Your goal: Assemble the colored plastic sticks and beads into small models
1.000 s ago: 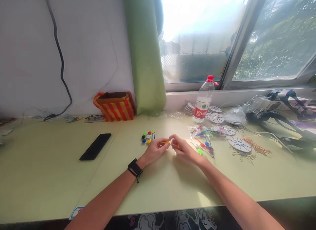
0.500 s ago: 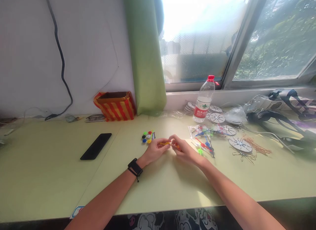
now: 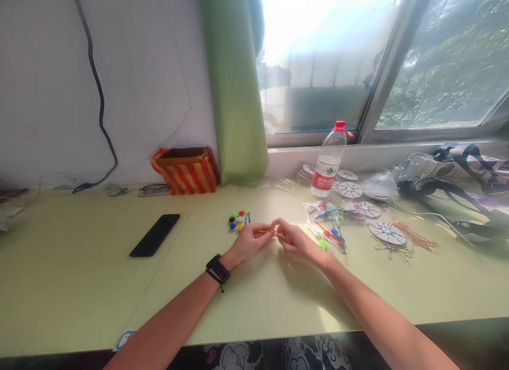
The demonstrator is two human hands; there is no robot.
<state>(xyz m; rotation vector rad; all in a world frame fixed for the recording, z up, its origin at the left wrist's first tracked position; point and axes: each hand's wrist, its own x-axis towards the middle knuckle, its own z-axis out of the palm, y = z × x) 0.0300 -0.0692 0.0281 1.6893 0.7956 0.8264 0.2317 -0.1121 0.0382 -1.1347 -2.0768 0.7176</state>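
My left hand and my right hand meet above the table, fingertips nearly touching. Both are closed on a small, thin yellow-orange piece, mostly covered by the fingers; its exact kind is too small to tell. Just beyond my left hand lies a group of small round coloured plastic pieces, in green, red, black, white, blue and yellow. To the right of my right hand are loose coloured plastic pieces with thin stems, some red, blue and green, by a clear plastic bag.
A water bottle with a red cap stands near the window. White slotted discs, orange cords and a black head strap lie at right. At left are a black phone and a striped box.
The hands stay in nearly the same place, with only slight finger movement around the yellow-orange piece. Nothing else has visibly moved.
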